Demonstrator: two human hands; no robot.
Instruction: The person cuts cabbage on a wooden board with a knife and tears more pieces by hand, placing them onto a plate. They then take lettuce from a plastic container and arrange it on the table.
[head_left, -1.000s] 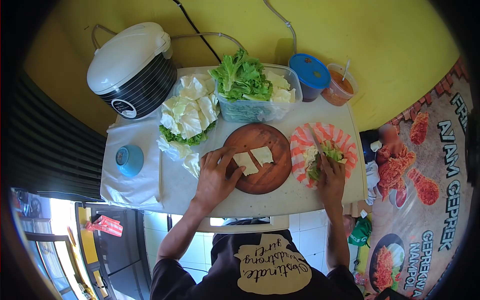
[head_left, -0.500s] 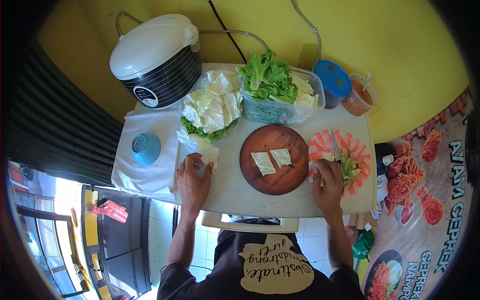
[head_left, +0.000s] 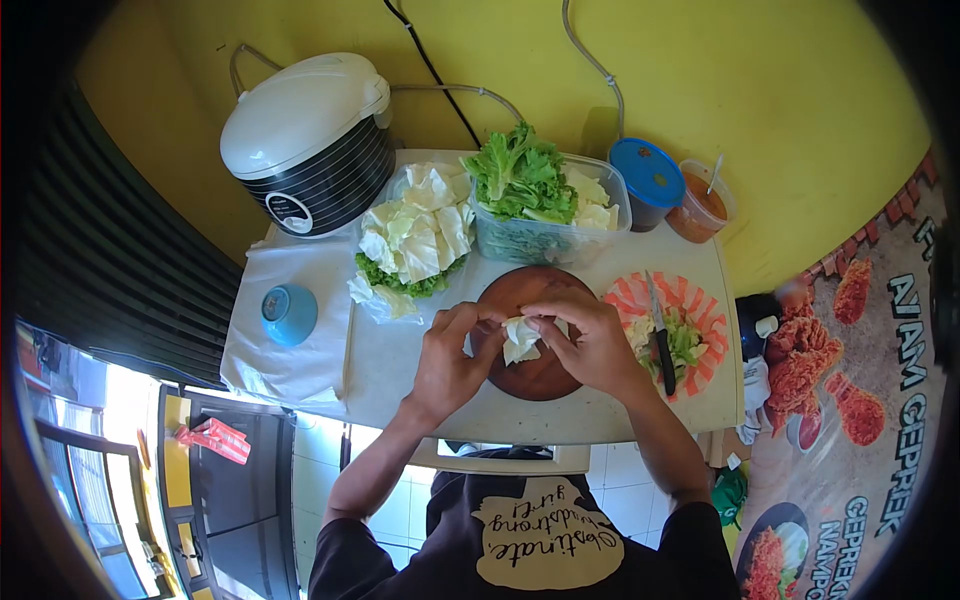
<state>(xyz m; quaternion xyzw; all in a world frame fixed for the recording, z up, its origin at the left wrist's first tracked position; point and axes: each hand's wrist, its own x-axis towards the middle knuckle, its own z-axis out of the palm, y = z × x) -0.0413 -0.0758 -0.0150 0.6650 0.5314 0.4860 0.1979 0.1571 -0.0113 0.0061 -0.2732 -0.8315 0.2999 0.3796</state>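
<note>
Over the round wooden cutting board (head_left: 530, 385), my left hand (head_left: 455, 360) and my right hand (head_left: 592, 345) meet with fingers closed in a pinch. Between them is a pale cabbage leaf piece (head_left: 521, 342), held by its upper part. My fingers hide most of the board's middle. A knife (head_left: 662, 340) with a black handle lies across the red-and-white plate (head_left: 712, 345), on top of chopped greens (head_left: 686, 346), just right of my right hand.
Behind the board stand a cabbage and lettuce pile (head_left: 415, 235), a clear tub of lettuce (head_left: 545, 235), a blue-lidded container (head_left: 650, 175) and an orange sauce tub (head_left: 700, 205). A rice cooker (head_left: 310, 150) and upturned blue bowl (head_left: 289, 314) are at left.
My left hand has moved from the table's left to the board. My right hand has left the knife on the plate and moved left. Both now pinch cabbage.
</note>
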